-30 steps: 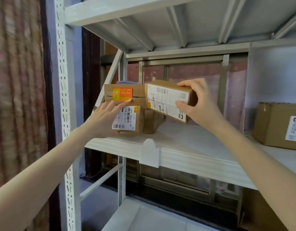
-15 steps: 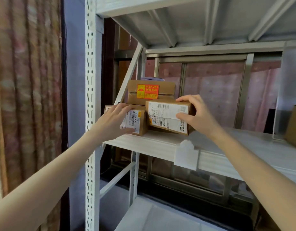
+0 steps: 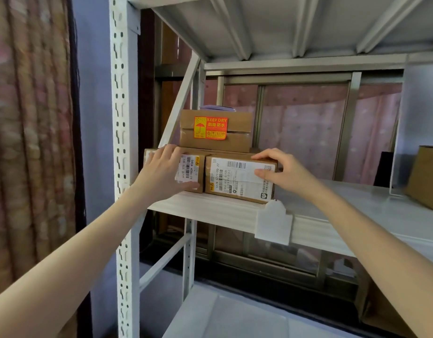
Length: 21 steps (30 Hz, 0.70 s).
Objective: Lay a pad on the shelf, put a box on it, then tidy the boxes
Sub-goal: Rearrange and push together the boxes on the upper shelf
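White metal shelf rack point(image 3: 124, 142) stands against a window, a patterned curtain point(image 3: 27, 118) hanging to its left. Middle shelf point(image 3: 357, 215) is covered by a white foam pad point(image 3: 210, 208) whose front edge folds down over the shelf lip, and a small white tag point(image 3: 274, 224) hangs there.

Three brown cardboard boxes sit at the left end of the shelf, on the pad. Small box point(image 3: 193, 172) at far left with a white barcode label. Long box point(image 3: 240, 178) just beside it on the right, touching or nearly touching, its big white shipping label facing out. Top box point(image 3: 215, 130) stacked over the two, with an orange and yellow KEEP DRY sticker point(image 3: 210, 127). Something purple lies on the top box, too hidden to identify.

Left hand point(image 3: 163, 172) lies flat against the front of the small box, fingers spread and covering its left part, thumb low near the bottom edge; not wrapped around anything. Right hand point(image 3: 281, 172) grips the right end of the long box, fingers over the top edge, thumb pressed on the label face.

Another cardboard box point(image 3: 425, 176) sits at the far right of the same shelf, well apart from the stack. Lower shelf point(image 3: 235, 318) shows below.
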Tool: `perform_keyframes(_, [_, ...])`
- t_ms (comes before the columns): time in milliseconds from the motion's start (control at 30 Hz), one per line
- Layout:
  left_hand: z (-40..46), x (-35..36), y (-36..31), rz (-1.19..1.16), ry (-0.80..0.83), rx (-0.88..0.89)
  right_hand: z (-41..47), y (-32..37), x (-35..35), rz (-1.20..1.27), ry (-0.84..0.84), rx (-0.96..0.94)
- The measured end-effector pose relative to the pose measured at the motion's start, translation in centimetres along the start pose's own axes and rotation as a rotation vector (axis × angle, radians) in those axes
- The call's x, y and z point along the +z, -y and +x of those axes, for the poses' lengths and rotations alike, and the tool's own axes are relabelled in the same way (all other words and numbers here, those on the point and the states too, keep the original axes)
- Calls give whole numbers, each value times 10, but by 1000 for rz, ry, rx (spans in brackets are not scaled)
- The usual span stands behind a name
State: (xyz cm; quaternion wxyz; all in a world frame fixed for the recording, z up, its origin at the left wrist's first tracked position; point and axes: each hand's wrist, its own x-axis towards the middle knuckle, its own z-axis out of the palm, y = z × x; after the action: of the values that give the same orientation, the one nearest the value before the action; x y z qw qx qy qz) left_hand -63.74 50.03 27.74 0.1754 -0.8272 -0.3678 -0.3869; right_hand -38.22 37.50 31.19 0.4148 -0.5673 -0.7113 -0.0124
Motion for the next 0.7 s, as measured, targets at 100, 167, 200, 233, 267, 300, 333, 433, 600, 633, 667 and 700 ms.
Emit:
perform_keyframes(100, [2,-2,0,62,24,-3,-1,0,4,-35,-36,-14])
perform_keyframes(167, [3,-6,-1,88,37,-6,-3,0,5,-98,-6,-28])
perform_keyframes(200, [3,-7,-3,87,36,-2,-4,0,5,-131,20,-29])
perform_keyframes(233, [4,-9,-6,80,27,7,-5,-1,4,-157,40,-28])
perform_keyframes(267, [4,-10,-11,68,17,19,-6,-2,3,-172,48,-32])
perform_keyframes(300, [6,-11,-16,55,5,35,-7,-2,1,-172,42,-37])
perform_keyframes(333, [8,-11,-23,43,-7,56,-9,-2,-3,-166,25,-43])
perform_keyframes(433, [19,-10,-49,21,-31,117,-19,-2,-19,-187,-24,-65])
perform_keyframes(600, [44,2,-117,-42,-82,221,-53,-19,-73,-268,-65,-49])
perform_keyframes(633, [50,5,-134,-55,-94,246,-61,-25,-86,-288,-76,-33])
perform_keyframes(667, [55,8,-151,-71,-106,268,-70,-31,-100,-315,-92,-18])
perform_keyframes(700, [60,11,-168,-94,-115,288,-78,-38,-114,-343,-108,-1])
